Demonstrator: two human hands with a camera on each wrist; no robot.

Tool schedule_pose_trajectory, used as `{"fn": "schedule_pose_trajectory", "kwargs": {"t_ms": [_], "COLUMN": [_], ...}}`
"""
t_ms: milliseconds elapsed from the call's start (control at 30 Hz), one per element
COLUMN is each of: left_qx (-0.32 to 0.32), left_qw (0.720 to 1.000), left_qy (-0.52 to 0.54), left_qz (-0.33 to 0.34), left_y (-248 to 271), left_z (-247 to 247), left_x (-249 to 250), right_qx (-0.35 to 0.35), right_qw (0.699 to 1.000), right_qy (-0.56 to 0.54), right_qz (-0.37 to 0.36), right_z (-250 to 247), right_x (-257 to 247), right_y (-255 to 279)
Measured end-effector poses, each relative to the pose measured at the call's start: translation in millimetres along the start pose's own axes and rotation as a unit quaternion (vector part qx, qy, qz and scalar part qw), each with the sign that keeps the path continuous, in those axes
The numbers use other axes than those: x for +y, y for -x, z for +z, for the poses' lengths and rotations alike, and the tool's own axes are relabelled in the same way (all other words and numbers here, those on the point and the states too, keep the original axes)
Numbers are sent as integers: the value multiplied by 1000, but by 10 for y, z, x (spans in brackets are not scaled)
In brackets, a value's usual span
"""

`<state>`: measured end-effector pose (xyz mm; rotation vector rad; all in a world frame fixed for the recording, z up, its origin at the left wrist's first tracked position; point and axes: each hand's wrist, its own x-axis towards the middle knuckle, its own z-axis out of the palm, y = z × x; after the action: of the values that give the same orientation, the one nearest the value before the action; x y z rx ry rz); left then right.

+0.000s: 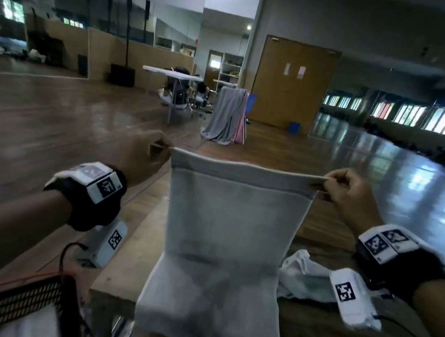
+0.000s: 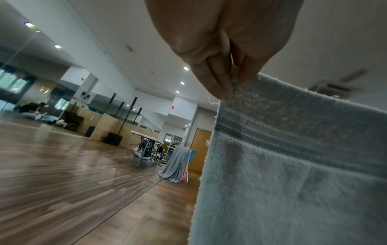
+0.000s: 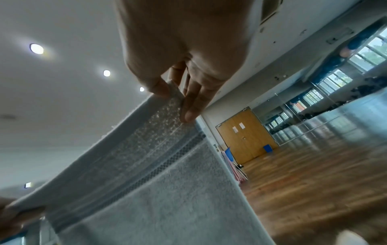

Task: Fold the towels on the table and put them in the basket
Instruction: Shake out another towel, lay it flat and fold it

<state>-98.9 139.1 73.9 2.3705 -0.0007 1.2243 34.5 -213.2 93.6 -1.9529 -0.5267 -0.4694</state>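
Note:
A pale grey towel point(image 1: 231, 225) with a darker woven band near its top edge hangs stretched between my hands above the wooden table point(image 1: 124, 276). Its lower part bends forward and drapes over the table's near edge. My left hand point(image 1: 159, 149) pinches the top left corner, seen close in the left wrist view point(image 2: 232, 82) against the towel point(image 2: 293, 174). My right hand point(image 1: 325, 185) pinches the top right corner, thumb and fingers clamped on the hem point(image 3: 176, 94) of the towel point(image 3: 159, 190). A crumpled white towel point(image 1: 306, 276) lies on the table at the right. A dark mesh basket point(image 1: 23, 300) sits at the lower left.
Beyond the table is open wooden floor. A chair draped in grey cloth point(image 1: 227, 115) stands ahead, with a white folding table point(image 1: 171, 74) and a seated person behind it. Cables trail from both wrist units.

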Motion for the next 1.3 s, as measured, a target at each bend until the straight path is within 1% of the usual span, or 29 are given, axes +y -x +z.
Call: {"fn": "schedule_pose_trajectory", "kwargs": {"t_ms": [67, 133, 200, 233, 300, 367, 400, 433, 467, 533, 667, 833, 900, 967, 1033, 1100, 1167, 1233, 1300], "left_qx": [-57, -136, -216, -257, -353, -451, -479, -486, -481, -467, -422, -407, -415, -435, -437, -398, -334, -296, -298], "left_qw": [998, 990, 975, 965, 933, 888, 871, 866, 868, 874, 891, 893, 888, 875, 873, 895, 929, 948, 950], "left_qy": [8, 19, 7, -2, -30, -76, -96, -107, -113, -127, -143, -170, -184, -204, -211, -191, -154, -114, -94], "left_qz": [-8, -35, -47, -54, -65, -53, -46, -43, -43, -49, -81, -93, -74, -58, -55, -63, -44, -13, 22], "left_y": [438, 897, 1291, 1465, 1744, 1968, 2046, 2081, 2083, 2023, 1864, 1688, 1652, 1638, 1630, 1628, 1638, 1660, 1700], "left_z": [158, 307, 439, 500, 608, 721, 772, 812, 850, 929, 1106, 1352, 1422, 1443, 1408, 1311, 1184, 1058, 953], "left_x": [-149, -309, -454, -504, -575, -624, -642, -656, -679, -725, -812, -906, -928, -939, -934, -907, -862, -816, -798], "right_qx": [-46, -105, -179, -225, -304, -352, -367, -375, -371, -348, -308, -273, -270, -265, -224, -171, -138, -134, -166], "right_qw": [997, 989, 970, 956, 924, 900, 888, 880, 877, 886, 898, 899, 897, 897, 909, 926, 940, 946, 942], "right_qy": [58, 105, 160, 184, 226, 258, 275, 293, 303, 306, 311, 335, 340, 345, 347, 335, 309, 282, 272], "right_qz": [9, 22, 38, 45, 44, 21, 8, -1, -5, -4, 41, 73, 79, 75, 54, 10, -42, -83, -102], "right_z": [110, 223, 327, 375, 472, 560, 599, 627, 645, 669, 788, 960, 962, 944, 895, 814, 724, 637, 581], "right_x": [308, 617, 899, 1032, 1269, 1475, 1551, 1619, 1675, 1761, 1892, 2046, 2085, 2080, 2035, 1981, 1926, 1896, 1890], "right_y": [334, 705, 1054, 1214, 1485, 1688, 1766, 1817, 1837, 1800, 1587, 1321, 1296, 1315, 1336, 1351, 1363, 1376, 1425]}}
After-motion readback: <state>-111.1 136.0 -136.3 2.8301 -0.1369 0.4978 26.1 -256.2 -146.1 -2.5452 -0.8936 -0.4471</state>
